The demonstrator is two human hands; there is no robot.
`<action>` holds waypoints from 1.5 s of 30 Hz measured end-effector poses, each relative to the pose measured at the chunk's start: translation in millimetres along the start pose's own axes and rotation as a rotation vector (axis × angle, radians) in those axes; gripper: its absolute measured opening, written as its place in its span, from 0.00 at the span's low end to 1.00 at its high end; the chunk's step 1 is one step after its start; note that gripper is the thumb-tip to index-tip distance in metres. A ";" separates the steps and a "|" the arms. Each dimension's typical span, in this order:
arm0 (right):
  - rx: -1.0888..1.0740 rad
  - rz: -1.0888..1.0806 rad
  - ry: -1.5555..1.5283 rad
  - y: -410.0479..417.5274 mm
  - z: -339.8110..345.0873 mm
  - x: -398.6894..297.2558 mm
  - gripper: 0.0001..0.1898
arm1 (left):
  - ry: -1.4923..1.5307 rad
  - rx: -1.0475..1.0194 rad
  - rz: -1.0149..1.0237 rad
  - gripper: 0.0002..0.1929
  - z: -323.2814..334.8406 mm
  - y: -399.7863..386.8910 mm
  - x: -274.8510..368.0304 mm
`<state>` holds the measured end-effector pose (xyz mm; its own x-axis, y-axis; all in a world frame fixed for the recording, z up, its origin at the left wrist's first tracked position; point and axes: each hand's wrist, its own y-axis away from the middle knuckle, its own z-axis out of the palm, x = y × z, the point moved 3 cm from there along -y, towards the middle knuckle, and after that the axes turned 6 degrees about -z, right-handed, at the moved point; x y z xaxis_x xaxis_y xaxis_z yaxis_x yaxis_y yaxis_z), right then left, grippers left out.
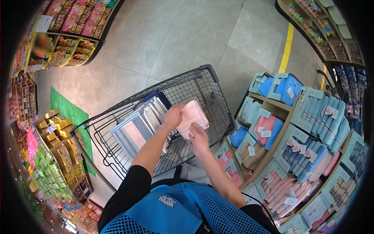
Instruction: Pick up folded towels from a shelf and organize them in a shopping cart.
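Note:
Both my hands are over a dark wire shopping cart (137,86). A folded pink towel (194,112) with a thin blue stripe lies between them. My left hand (174,116) grips its near-left side, and my right hand (199,137) holds its lower edge. Left of the towel, inside the cart, stands a stack of folded striped towels (137,131) in blue, white and pink. White folded layers (156,109) show along its right side, and a dark blue item (164,99) sits behind. My left forearm hides part of the stack.
At right, a shelf display (287,117) holds boxes of rolled blue towels (330,112) and pink towels (287,191). Packaged goods fill shelves (73,35) at upper left. Yellow boxes (60,121) stand on a display beside a green mat (68,105). Grey floor tiles (201,32) lie beyond the cart.

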<state>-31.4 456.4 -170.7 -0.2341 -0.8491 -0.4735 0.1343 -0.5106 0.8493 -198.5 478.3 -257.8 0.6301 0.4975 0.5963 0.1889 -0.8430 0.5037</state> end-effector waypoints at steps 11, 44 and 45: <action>-0.076 -0.191 0.076 60.6 -26.0 -12.4 0.18 | -0.225 0.077 0.086 0.28 14.4 1.1 6.7; 0.498 -0.867 -0.515 312.2 -192.9 18.1 0.11 | -0.072 -0.312 0.215 0.26 28.2 213.9 19.8; 0.509 -0.876 -0.531 322.7 -205.9 18.8 0.11 | -0.053 -0.301 0.214 0.25 26.0 219.4 26.2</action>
<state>205.7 247.9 46.4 -0.4483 -0.0025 -0.8939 -0.6529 -0.6821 0.3293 -120.9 301.1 -147.9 0.6711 0.2982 0.6788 -0.1764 -0.8251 0.5368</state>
